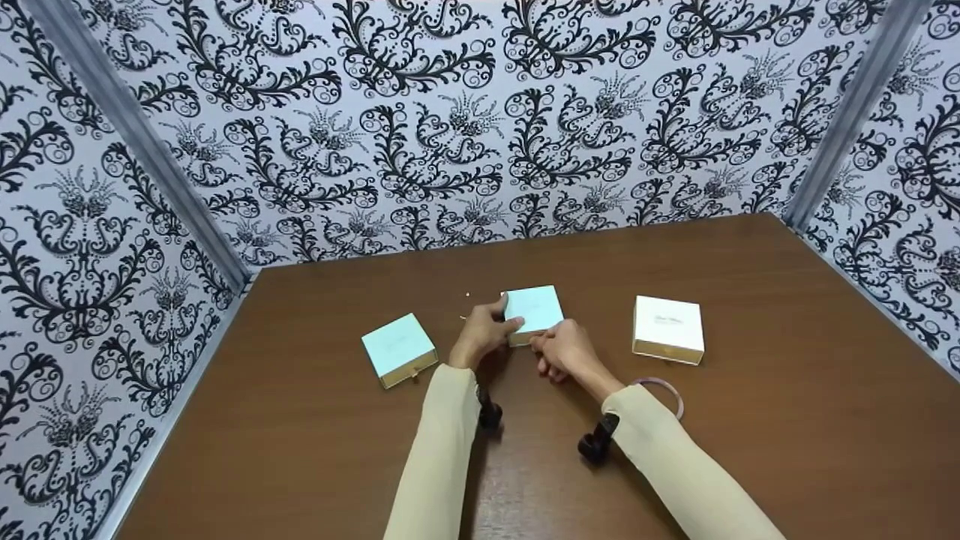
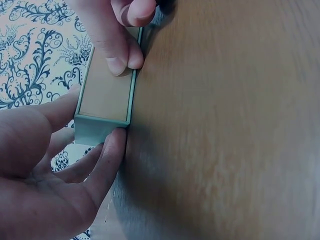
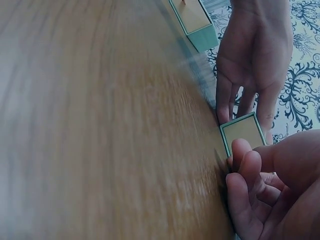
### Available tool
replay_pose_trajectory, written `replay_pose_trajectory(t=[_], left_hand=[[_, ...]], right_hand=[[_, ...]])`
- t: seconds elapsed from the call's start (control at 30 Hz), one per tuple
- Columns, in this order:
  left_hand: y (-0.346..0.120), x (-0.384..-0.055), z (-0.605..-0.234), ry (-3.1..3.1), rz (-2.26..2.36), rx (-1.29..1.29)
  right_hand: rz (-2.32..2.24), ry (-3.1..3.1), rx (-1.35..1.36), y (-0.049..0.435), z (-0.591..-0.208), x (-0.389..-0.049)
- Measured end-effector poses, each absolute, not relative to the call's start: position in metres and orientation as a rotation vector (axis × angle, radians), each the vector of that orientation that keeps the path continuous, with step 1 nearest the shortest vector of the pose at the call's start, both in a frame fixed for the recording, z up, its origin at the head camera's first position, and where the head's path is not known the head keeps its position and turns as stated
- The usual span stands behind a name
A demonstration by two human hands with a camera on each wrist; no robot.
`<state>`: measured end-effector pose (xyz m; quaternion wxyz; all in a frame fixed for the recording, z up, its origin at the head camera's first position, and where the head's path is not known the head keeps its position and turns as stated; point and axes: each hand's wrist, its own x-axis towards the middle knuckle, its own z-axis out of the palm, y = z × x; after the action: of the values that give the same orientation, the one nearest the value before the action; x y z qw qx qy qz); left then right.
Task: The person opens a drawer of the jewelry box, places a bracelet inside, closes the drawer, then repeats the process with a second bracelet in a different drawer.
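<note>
A mint-green drawer box (image 1: pixel 531 306) with a tan front lies flat on the brown table, between both hands. My left hand (image 1: pixel 484 331) grips its left side, the thumb over the top; in the left wrist view the fingers (image 2: pixel 112 150) reach along that side, down at the table. At the front, the thumb and index finger of my right hand (image 1: pixel 568 351) pinch together against the tan drawer front (image 2: pixel 102 95). Their tips hide the small pull tab there. The drawer front sits level with the sleeve's green rim (image 3: pixel 237 120).
Left of the hands stands a second mint box (image 1: pixel 397 345) with a small tab at its front. A white box (image 1: pixel 667 324) lies to the right. Beside the right sleeve is a pinkish ring (image 1: pixel 678 397). A patterned wall (image 1: pixel 450 150) rises behind the table.
</note>
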<state>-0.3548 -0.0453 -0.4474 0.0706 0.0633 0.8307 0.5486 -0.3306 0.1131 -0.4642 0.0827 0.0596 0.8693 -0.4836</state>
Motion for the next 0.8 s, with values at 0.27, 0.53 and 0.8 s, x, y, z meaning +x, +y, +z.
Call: replay_pose_trajectory(t=[0.27,0.53,0.8], left_hand=[[-0.0441,-0.3547,-0.4476,2.518,1.635,0.168],[-0.0406,-0.3511,-0.4461,2.57,1.605,0.135],[-0.0373,-0.3474,-0.4512,2.763,1.57,0.147]], right_hand=[[-1.451,2.624,0.154,0.1131,-0.4652,-0.3287],[-1.424,2.652,0.146,0.1124,-0.464,-0.3252],[-1.363,2.665,0.115,0.1139,-0.4608,-0.321]])
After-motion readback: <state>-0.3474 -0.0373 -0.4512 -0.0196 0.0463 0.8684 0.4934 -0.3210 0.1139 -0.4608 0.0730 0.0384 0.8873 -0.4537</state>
